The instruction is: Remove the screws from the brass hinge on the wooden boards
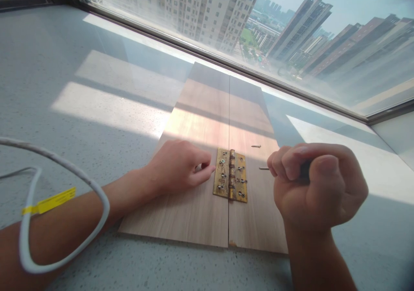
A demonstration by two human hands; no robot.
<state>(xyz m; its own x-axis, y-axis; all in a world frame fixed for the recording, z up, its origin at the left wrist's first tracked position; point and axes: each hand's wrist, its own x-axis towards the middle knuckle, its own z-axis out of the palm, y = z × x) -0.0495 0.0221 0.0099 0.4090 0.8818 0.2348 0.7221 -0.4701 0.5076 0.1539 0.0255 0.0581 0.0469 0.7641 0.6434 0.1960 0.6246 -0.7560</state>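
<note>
A brass butt hinge (232, 178) lies across the seam of two wooden boards (200, 222), with several screws standing in its leaves. My left hand (181, 166) rests on the left board beside the hinge, its fingers curled in and the thumb close to the index finger; nothing shows in it. Over the right board, my right hand (318, 185) is closed in a fist around a screwdriver (264, 168). Only the metal shaft pokes out, pointing left toward the hinge; the dark handle is mostly hidden by the fingers. One loose screw (256, 146) lies on the right board above the hinge.
The boards lie on a pale speckled sill (106, 79) crossed by bands of sunlight. A window frame (207, 53) runs along the far side, with tall buildings outside. A white cable (77, 174) with a yellow tag (56, 200) loops in front of my left forearm.
</note>
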